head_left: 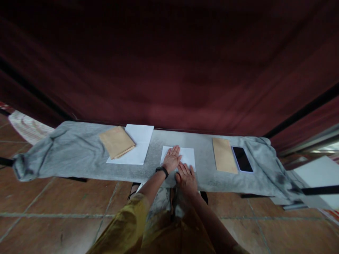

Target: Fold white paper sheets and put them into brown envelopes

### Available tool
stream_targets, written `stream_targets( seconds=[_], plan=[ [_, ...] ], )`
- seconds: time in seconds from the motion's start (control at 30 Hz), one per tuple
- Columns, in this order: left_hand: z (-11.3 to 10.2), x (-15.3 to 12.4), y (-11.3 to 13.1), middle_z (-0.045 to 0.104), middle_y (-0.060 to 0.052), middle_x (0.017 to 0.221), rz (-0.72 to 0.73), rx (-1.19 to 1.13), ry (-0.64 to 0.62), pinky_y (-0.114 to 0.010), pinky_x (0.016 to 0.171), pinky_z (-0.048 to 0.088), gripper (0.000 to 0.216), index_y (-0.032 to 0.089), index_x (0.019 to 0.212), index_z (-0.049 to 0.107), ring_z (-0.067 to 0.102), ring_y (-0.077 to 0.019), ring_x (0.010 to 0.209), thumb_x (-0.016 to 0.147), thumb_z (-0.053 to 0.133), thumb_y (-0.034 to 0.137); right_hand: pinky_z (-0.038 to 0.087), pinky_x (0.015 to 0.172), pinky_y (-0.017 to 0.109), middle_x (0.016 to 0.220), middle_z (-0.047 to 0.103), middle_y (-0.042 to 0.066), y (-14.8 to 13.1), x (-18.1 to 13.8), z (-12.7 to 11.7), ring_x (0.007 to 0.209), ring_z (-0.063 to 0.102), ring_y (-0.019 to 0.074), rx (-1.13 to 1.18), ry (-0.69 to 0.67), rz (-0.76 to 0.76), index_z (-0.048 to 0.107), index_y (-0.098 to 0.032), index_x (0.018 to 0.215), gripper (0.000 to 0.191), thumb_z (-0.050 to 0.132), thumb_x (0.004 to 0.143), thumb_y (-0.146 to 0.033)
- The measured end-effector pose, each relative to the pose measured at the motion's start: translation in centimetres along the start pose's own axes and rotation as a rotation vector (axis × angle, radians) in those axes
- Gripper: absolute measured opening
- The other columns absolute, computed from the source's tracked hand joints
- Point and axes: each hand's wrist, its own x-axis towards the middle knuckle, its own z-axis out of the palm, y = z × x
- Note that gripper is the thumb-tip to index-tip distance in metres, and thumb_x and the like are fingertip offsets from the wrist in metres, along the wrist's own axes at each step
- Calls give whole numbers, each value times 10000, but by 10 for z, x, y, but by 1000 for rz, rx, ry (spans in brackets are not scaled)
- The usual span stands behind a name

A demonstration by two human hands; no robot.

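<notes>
A white sheet of paper [188, 155], smaller than the stack at the left, lies flat on the grey cloth in front of me; whether it is folded I cannot tell. My left hand [172, 158], with a dark band on its wrist, rests on the sheet with its fingers stretched out. Just nearer and to the right, my right hand [186, 178] presses its spread fingers on the sheet's near edge. The two hands touch or nearly touch. Neither one grips anything.
White paper [140, 141] lies at the left, partly under brown envelopes [116, 141]. To the right are a flat brown envelope [224, 155] and a phone [242, 158]. Grey cloth [84, 151] covers the narrow bench. A dark red curtain [169, 88] hangs behind it.
</notes>
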Motion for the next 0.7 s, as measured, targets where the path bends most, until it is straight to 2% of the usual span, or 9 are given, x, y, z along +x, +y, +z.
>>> stream_targets(
  seconds=[0.13, 0.23, 0.43, 0.7],
  plan=[
    [-3, 10, -1, 380, -128, 1604, -6, 17, -31, -482, 1255, 186, 594, 141, 1579, 299, 272, -223, 1525, 1044, 288, 400, 232, 1221, 521, 1469, 575, 83, 0, 1, 1, 1411, 464, 249, 38, 26, -7, 533, -226, 1438, 429, 454, 1028, -326],
    [-5, 3, -3, 386, -115, 1603, 20, 32, -20, -465, 1251, 209, 575, 149, 1564, 336, 281, -219, 1521, 1045, 295, 392, 225, 1226, 518, 1464, 581, 81, 2, 1, 2, 1407, 468, 248, 52, 33, -27, 567, -220, 1402, 403, 435, 1027, -282],
    [-10, -37, -10, 375, -51, 1615, 154, 11, -38, -428, 1247, 226, 525, 179, 1536, 396, 278, -194, 1521, 1063, 240, 346, 231, 1227, 519, 1466, 579, 79, 5, -1, 1, 1396, 483, 245, 28, 36, -54, 608, -215, 1350, 388, 412, 1016, -198],
    [-20, -90, -9, 405, -8, 1600, 187, -8, -38, -401, 1252, 212, 492, 225, 1524, 422, 274, -176, 1521, 1070, 283, 355, 227, 1223, 507, 1472, 571, 94, 8, -6, 2, 1416, 458, 236, 36, 30, -60, 588, -208, 1372, 398, 390, 1027, -202]
  ],
)
